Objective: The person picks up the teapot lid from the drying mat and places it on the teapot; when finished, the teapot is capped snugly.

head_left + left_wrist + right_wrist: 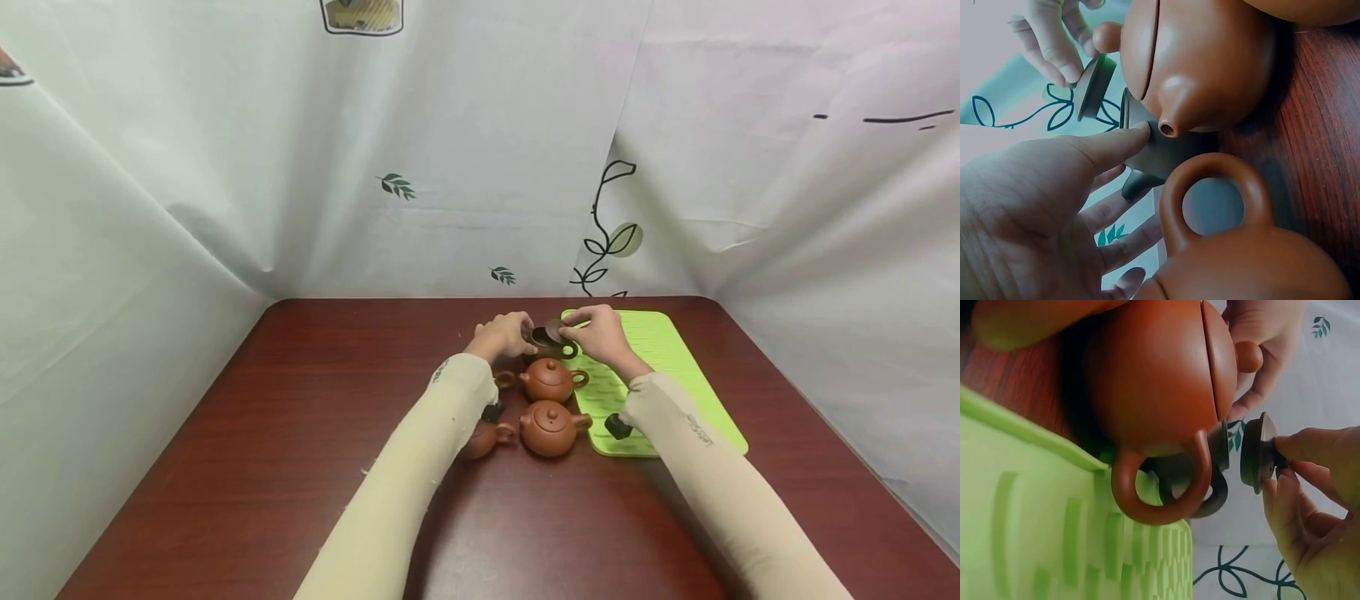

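Note:
A small dark brown teapot (551, 351) stands at the far end of the group, its top uncovered. My left hand (504, 335) holds it at the spout side; in the left wrist view the thumb (1116, 147) lies on its body and the other fingers spread around the spout. Beside the opening, my right hand (600, 332) pinches the knob of the dark lid (1257, 453), which is tilted and apart from the pot. Nearer me is a lidded reddish-brown teapot (549, 380), its handle pointing right.
Another reddish-brown teapot (550, 429) stands in front. To its left is one more teapot (480, 442), partly covered by my left sleeve, and a teapot handle (506, 380) shows behind that. A ridged green mat (667, 367) lies right of the teapots on the dark red table (315, 417).

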The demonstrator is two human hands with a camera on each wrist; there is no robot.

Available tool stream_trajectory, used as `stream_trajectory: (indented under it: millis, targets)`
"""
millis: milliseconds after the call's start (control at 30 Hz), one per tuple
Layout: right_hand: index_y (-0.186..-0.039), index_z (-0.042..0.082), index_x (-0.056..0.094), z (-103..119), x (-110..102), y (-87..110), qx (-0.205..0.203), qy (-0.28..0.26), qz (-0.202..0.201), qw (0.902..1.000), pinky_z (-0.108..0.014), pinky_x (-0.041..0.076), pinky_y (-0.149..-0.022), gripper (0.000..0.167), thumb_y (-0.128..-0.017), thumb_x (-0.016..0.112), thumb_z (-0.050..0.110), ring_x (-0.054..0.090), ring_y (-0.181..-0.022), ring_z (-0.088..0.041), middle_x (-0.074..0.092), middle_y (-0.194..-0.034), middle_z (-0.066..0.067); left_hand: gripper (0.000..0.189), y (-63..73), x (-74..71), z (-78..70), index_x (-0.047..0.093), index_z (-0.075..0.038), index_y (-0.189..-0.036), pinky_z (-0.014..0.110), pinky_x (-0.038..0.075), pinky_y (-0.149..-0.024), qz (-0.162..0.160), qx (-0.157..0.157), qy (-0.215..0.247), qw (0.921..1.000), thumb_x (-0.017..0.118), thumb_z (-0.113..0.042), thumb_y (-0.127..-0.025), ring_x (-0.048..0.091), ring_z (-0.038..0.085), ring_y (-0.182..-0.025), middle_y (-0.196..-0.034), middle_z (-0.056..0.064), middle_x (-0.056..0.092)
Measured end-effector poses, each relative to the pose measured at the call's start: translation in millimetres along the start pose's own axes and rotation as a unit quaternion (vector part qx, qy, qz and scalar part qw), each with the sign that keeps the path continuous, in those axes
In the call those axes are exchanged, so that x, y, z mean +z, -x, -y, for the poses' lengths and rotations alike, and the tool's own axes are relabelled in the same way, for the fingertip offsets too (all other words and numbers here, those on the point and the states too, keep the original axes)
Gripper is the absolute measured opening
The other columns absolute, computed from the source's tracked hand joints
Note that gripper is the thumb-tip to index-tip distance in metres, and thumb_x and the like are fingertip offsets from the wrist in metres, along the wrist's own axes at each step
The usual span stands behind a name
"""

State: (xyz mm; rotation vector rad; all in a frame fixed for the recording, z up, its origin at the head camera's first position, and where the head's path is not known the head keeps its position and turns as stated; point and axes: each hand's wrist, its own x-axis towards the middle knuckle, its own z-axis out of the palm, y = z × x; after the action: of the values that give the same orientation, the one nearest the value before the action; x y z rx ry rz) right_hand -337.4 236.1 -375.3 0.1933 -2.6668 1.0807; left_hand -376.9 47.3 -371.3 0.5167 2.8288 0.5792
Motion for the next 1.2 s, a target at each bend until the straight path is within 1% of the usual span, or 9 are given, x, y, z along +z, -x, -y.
stream_trajectory:
  millis: [167, 300, 467, 633, 767, 867, 1067, 1200]
  targets:
    - [-0.106, 0.001, 0.075, 0, 7, -4.5, -0.004, 0.001, -0.008, 1.0000, -0.030, 0.049, -0.054, 0.020, -0.090, 0.073, 0.013, 0.070, -0.073, -0.024, 0.071, -0.110, -0.018, 0.045, -1.6, 0.4, 0.5, 0.056, -0.023, -0.133, 0.047, 0.035, -0.101, 0.002, -0.002, -0.002, 1.0000, 0.070, -0.037, -0.093, 0.055, 0.023, -0.120, -0.133, -0.004, 0.059]
    - [-0.106, 0.002, 0.075, 0, 11, -6.9, 0.006, 0.002, -0.009, 0.9999, -0.030, 0.049, -0.054, 0.019, -0.091, 0.072, 0.013, 0.068, -0.070, -0.021, 0.071, -0.107, -0.017, 0.046, -2.6, 0.2, -0.3, 0.055, -0.023, -0.135, 0.047, 0.034, -0.101, 0.005, -0.005, -0.003, 1.0000, 0.069, -0.037, -0.093, 0.055, 0.023, -0.121, -0.134, -0.004, 0.059]
    - [-0.105, 0.000, 0.075, 1, 15, -9.1, 0.014, -0.011, 0.001, 0.9998, -0.031, 0.053, -0.054, 0.018, -0.091, 0.072, 0.012, 0.070, -0.072, -0.026, 0.072, -0.103, -0.019, 0.046, -1.5, -1.0, -1.7, 0.055, -0.024, -0.135, 0.045, 0.036, -0.100, 0.007, -0.008, -0.010, 0.9999, 0.068, -0.037, -0.094, 0.055, 0.022, -0.121, -0.133, -0.005, 0.059]
    - [-0.105, -0.001, 0.074, 3, 19, -9.3, 0.007, -0.014, 0.012, 0.9998, -0.031, 0.054, -0.056, 0.018, -0.090, 0.072, 0.009, 0.071, -0.072, -0.029, 0.072, -0.101, -0.019, 0.047, -1.5, -0.5, -0.2, 0.054, -0.024, -0.136, 0.047, 0.034, -0.102, 0.008, -0.004, -0.008, 0.9999, 0.068, -0.037, -0.094, 0.054, 0.024, -0.121, -0.133, -0.003, 0.059]
    - [-0.104, -0.002, 0.075, 4, 23, -9.6, -0.006, 0.000, 0.014, 0.9999, -0.031, 0.053, -0.058, 0.018, -0.090, 0.073, 0.009, 0.070, -0.072, -0.027, 0.072, -0.101, -0.019, 0.046, -1.2, 0.2, 0.7, 0.055, -0.024, -0.135, 0.048, 0.034, -0.102, 0.008, -0.001, -0.008, 0.9999, 0.069, -0.038, -0.094, 0.055, 0.023, -0.120, -0.132, -0.004, 0.059]
    - [-0.103, -0.001, 0.075, 5, 26, -10.7, -0.013, 0.010, 0.012, 0.9998, -0.031, 0.052, -0.061, 0.017, -0.090, 0.074, 0.010, 0.068, -0.077, -0.023, 0.072, -0.101, -0.017, 0.046, -0.2, -0.1, 0.4, 0.055, -0.024, -0.135, 0.048, 0.035, -0.101, 0.006, -0.002, -0.010, 0.9999, 0.069, -0.038, -0.093, 0.056, 0.023, -0.119, -0.131, -0.004, 0.059]
    - [-0.103, 0.001, 0.076, 3, 29, -13.2, -0.006, 0.015, 0.012, 0.9998, -0.032, 0.051, -0.062, 0.016, -0.090, 0.073, 0.010, 0.066, -0.077, -0.022, 0.072, -0.103, -0.016, 0.046, -1.0, 1.0, -0.4, 0.055, -0.025, -0.135, 0.046, 0.036, -0.098, 0.006, 0.000, -0.021, 0.9998, 0.069, -0.039, -0.093, 0.057, 0.022, -0.115, -0.130, -0.004, 0.060]
    - [-0.103, 0.001, 0.076, 1, 30, -15.1, -0.011, 0.017, 0.012, 0.9997, -0.033, 0.051, -0.064, 0.016, -0.090, 0.073, 0.011, 0.067, -0.076, -0.022, 0.072, -0.104, -0.016, 0.045, -1.6, 1.2, -0.5, 0.055, -0.025, -0.134, 0.045, 0.036, -0.097, 0.004, -0.001, -0.026, 0.9997, 0.069, -0.039, -0.093, 0.057, 0.022, -0.115, -0.130, -0.004, 0.060]
